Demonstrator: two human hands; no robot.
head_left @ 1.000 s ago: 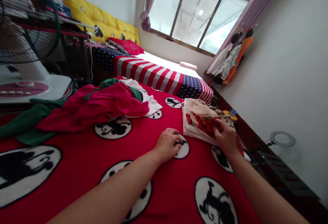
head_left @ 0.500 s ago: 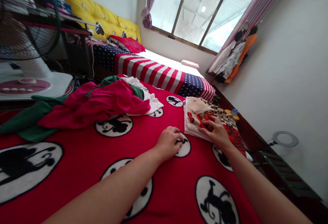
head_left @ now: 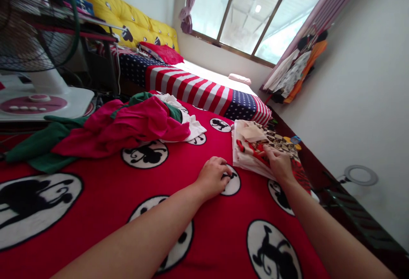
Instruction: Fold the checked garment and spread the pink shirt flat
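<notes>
My left hand [head_left: 214,177] rests on the red blanket [head_left: 220,223], palm down, with its fingers apart, loosely bent and holding nothing. My right hand [head_left: 279,163] is at the stack of folded clothes [head_left: 244,159] on the right side of the bed. Its fingers are drawn together on a red patterned garment [head_left: 247,148] lying on top of the pale cloth; the fingertips are partly hidden. Across the blanket at the left lies a rumpled heap with a pink garment [head_left: 128,127], a green garment [head_left: 47,155] and a white garment [head_left: 194,128].
A white fan [head_left: 47,96] stands at the left edge. Beyond the blanket is a second bed with a striped, starred cover [head_left: 191,89]. A ring light [head_left: 361,175] is by the right wall, and clothes [head_left: 297,74] hang near the window.
My right hand has shifted slightly right, and its spread fingers have closed on the red patterned garment. My left hand stays in place on the blanket. The view has turned slightly left.
</notes>
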